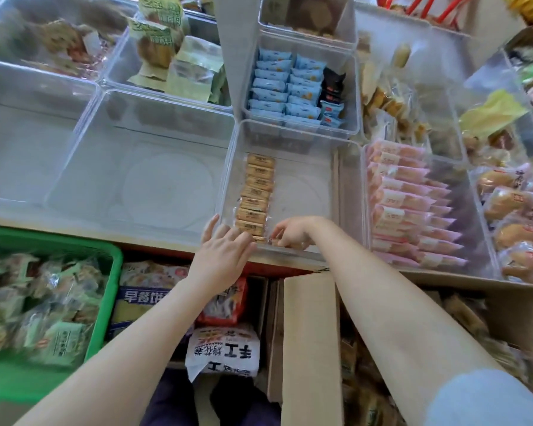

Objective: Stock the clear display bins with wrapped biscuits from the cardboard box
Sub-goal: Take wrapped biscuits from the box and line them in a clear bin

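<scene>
Head view: a person leans over a shelf of clear bins.
Bin (290, 142): one column of biscuits (257, 196) along its left wall, likely to leave room for further columns.
Left hand (225, 244): fingers straight, steadying the near rim.
Right hand (290, 233): pinching a biscuit at the column's near end.
Box (311, 333): below the shelf edge, open.
Writing: wrapper print unreadable.

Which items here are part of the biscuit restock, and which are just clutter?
In the job: clear bin; row of wrapped biscuits along its left side; cardboard box; left hand at the bin's near edge; right hand pinching a biscuit.

Lying about: green basket; blue packets; pink packets; empty bin.
</scene>
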`<move>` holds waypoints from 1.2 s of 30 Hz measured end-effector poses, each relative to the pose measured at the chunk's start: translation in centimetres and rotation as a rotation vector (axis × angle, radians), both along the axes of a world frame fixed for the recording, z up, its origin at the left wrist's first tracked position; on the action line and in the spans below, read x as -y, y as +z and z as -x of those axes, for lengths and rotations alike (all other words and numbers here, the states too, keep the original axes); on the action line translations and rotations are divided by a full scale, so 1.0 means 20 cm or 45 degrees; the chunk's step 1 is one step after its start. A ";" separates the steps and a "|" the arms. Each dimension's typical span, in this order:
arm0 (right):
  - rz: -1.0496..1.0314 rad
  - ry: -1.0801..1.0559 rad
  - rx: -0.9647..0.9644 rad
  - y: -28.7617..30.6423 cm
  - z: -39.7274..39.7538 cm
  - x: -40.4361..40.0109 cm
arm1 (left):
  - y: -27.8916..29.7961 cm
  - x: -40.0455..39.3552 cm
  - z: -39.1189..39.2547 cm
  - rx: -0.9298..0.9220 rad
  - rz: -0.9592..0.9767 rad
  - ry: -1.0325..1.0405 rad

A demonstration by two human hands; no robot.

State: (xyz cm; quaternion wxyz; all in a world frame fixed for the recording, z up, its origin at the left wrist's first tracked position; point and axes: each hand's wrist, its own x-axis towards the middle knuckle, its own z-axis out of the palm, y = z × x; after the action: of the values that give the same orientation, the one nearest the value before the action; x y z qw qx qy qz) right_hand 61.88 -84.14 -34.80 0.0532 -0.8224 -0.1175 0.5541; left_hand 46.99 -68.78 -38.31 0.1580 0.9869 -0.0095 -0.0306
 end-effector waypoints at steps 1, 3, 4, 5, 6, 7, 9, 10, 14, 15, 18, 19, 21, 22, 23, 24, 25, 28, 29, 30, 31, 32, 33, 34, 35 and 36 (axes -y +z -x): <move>-0.009 0.049 0.010 -0.01 0.00 -0.01 | 0.00 0.00 0.00 0.009 -0.004 0.002; -0.015 0.113 0.024 0.01 0.01 -0.02 | 0.00 0.00 0.00 0.003 -0.008 0.001; -0.009 0.106 0.016 0.01 0.00 -0.01 | 0.01 0.00 0.00 -0.011 -0.011 -0.002; -0.008 0.092 0.003 0.00 0.00 0.00 | 0.01 0.00 0.00 -0.031 -0.014 -0.003; -0.013 0.074 0.002 0.02 0.00 0.02 | 0.02 0.00 0.00 -0.056 -0.013 -0.001; -0.054 0.030 0.022 0.03 0.00 0.03 | 0.03 0.00 0.00 -0.076 -0.007 0.001; -0.255 -0.159 0.104 0.10 0.01 0.08 | 0.05 0.00 -0.01 -0.119 0.017 0.012; -0.402 -0.284 0.157 0.15 0.04 0.12 | 0.07 0.01 -0.02 -0.147 0.037 0.029; -1.022 -0.886 0.393 0.40 0.27 0.38 | 0.17 0.13 -0.05 -0.271 0.143 0.119; -1.135 -1.069 0.465 0.44 0.35 0.47 | 0.20 0.19 -0.05 -0.234 0.204 0.105; -1.201 -1.627 0.759 0.48 0.58 0.73 | 0.35 0.47 -0.03 -0.119 0.521 -0.001; -1.116 -1.770 0.841 0.45 0.65 0.82 | 0.40 0.57 -0.02 -0.132 0.613 -0.046; -0.805 -1.878 0.958 0.36 0.76 0.97 | 0.45 0.75 0.00 -0.159 0.642 -0.164; -0.624 -1.834 0.973 0.32 0.80 1.04 | 0.45 0.82 0.01 -0.147 0.572 -0.218; -0.464 -1.747 0.950 0.28 0.84 1.10 | 0.44 0.87 0.02 -0.116 0.464 -0.255; -0.345 -1.641 0.897 0.26 0.87 1.15 | 0.43 0.90 0.03 -0.076 0.346 -0.272; -0.277 -1.539 0.827 0.22 0.90 1.18 | 0.42 0.92 0.03 -0.040 0.254 -0.274; -0.224 -1.200 0.635 0.07 0.97 1.18 | 0.41 0.94 0.04 0.020 0.182 -0.255; -0.170 -1.065 0.643 0.02 0.99 1.16 | 0.41 0.94 0.04 0.022 0.187 -0.253; -0.108 -0.957 0.675 -0.02 1.00 1.13 | 0.41 0.94 0.04 0.025 0.192 -0.257; -0.053 -0.892 0.698 -0.05 1.01 1.11 | 0.41 0.94 0.04 0.028 0.195 -0.262; -0.004 -0.870 0.703 -0.06 1.01 1.09 | 0.42 0.94 0.04 0.031 0.198 -0.266; 0.021 -0.866 0.707 -0.07 1.00 1.07 | 0.42 0.93 0.05 0.028 0.201 -0.275; 0.022 -0.875 0.707 -0.04 1.00 1.07 | 0.42 0.93 0.05 0.017 0.210 -0.288; -0.010 -0.900 0.724 -0.02 1.00 1.06 | 0.43 0.92 0.05 -0.006 0.229 -0.294; -0.079 -0.944 0.755 0.03 1.00 1.05 | 0.44 0.91 0.05 -0.027 0.276 -0.287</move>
State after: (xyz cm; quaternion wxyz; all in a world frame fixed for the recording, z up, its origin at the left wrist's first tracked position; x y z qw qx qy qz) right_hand 41.82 -105.23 -34.15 0.2361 -0.9296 0.1572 0.2355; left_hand 46.03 -86.91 -29.53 0.2592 0.9564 -0.1217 -0.0573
